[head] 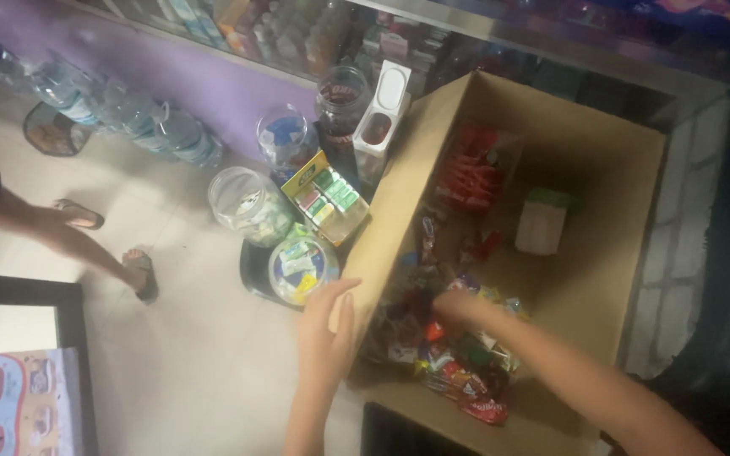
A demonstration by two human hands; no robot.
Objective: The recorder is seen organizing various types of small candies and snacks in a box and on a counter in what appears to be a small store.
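Left hand (329,325) grasps the cardboard box (610,177) edge; right hand (458,306) reaches among sweets (454,371), grip unclear.

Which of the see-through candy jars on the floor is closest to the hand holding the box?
The jar with blue, yellow and white packets, just above the left hand; the other jars stand farther back.

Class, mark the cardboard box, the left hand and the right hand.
cardboard box (610,279), head view, bare inner right wall.
left hand (329,333), head view, back of hand on the box edge.
right hand (458,306), head view, knuckles among the sweets.

Open-topped cardboard box (433,152), jars (251,203) alongside
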